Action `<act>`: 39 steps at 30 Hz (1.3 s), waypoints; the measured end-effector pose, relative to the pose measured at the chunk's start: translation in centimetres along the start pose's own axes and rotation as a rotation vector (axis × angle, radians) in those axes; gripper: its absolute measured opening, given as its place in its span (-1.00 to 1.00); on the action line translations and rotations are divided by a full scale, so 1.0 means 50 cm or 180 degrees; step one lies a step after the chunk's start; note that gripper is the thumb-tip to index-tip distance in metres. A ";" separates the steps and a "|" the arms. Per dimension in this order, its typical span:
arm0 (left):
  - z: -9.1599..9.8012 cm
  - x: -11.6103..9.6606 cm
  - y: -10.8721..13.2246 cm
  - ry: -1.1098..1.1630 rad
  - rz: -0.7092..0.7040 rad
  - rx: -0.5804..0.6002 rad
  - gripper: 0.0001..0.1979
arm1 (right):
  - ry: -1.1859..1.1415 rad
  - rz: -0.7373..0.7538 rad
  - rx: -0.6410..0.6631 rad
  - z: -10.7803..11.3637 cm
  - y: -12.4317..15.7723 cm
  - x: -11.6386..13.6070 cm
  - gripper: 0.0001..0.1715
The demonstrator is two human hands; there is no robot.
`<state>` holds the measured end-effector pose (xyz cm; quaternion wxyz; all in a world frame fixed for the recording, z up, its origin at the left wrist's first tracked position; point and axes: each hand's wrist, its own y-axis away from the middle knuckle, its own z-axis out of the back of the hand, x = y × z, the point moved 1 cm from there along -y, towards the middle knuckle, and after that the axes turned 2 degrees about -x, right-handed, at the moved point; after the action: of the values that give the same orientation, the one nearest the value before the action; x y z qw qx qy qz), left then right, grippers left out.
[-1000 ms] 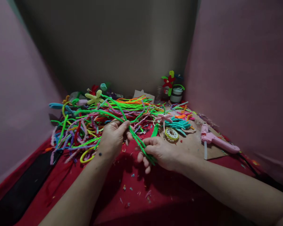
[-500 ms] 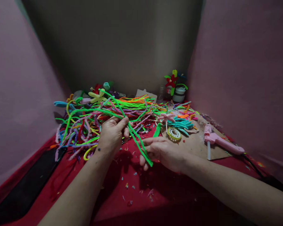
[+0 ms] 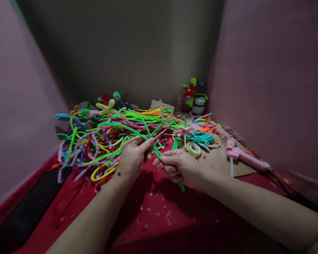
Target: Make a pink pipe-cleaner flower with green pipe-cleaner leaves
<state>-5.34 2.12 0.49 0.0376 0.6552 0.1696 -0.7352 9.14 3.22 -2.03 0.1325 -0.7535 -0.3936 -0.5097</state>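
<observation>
My left hand [image 3: 134, 157] and my right hand [image 3: 180, 165] meet over a red cloth and both pinch the same green pipe cleaners [image 3: 155, 150]. The green strands run up and back from my left fingers into a big tangled heap of coloured pipe cleaners [image 3: 103, 137]. A short green end sticks out below my right hand. My fingertips are almost touching each other.
A roll of tape [image 3: 193, 149] and a pink glue gun [image 3: 242, 157] lie on brown cardboard [image 3: 219, 160] at the right. Teal pipe cleaner pieces [image 3: 201, 138] lie behind the tape. A jar with pipe cleaner flowers [image 3: 197, 100] stands by the back wall. Small scraps dot the red cloth [image 3: 153, 218].
My right hand has slid up along the green strands toward my left hand, so the two hands are now close together. The free green end below my right hand is longer.
</observation>
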 end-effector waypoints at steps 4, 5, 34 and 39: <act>-0.006 0.006 0.001 0.0406 0.0169 0.0148 -0.65 | -0.0160 0.0085 0.0073 -0.005 -0.007 0.005 -0.85; -0.009 0.007 0.003 0.0571 0.0272 0.0179 -0.67 | -0.0177 0.0171 0.0049 -0.007 -0.011 0.007 -0.87; -0.006 -0.007 0.019 -0.1527 -0.1892 0.0342 -0.90 | -0.0195 0.0705 -0.0765 0.011 -0.015 0.032 -0.89; 0.006 -0.006 0.010 -0.2306 -0.2683 0.0363 -0.87 | -0.0068 0.0549 -0.0624 0.011 -0.009 0.035 -0.91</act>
<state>-5.45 1.53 0.69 -0.2393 0.2372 0.3532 -0.8728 9.48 4.64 -0.81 0.0973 -0.7993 -0.2770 -0.5244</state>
